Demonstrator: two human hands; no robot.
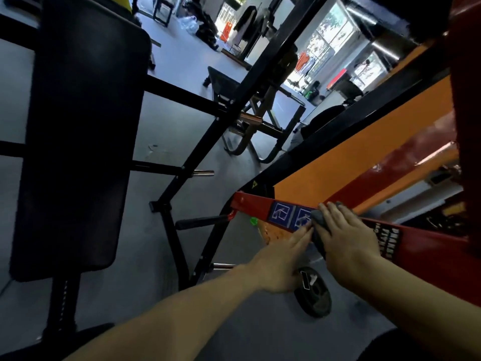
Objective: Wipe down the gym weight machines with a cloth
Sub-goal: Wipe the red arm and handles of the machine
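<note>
Looking down across the grey gym floor (169,131), we see a long black padded bench (78,142) filling the left side, tilted in the wide view, with a black steel frame (197,142) running diagonally beside it. To the right stands the red and orange weight machine (364,162), its orange panel edged in black and crossed by a red steel beam (255,205) — this beam carries two blue instruction stickers (290,214) and, farther right, a black label with white lettering (387,242) too blurred to read.

Our right hand (343,233) lies on the red beam just right of the stickers, fingers bent over a dark grey cloth (321,225) and pressing it against the metal; the cloth bunches out from under the hand on its left side and hangs a little below the beam. Our left hand (283,259) reaches in beside it with fingers straight and together, fingertips touching the lower edge of the beam by the cloth, holding nothing.

On the floor below the two hands lies a dark round weight plate (313,295) — partly hidden behind the left hand.
</note>
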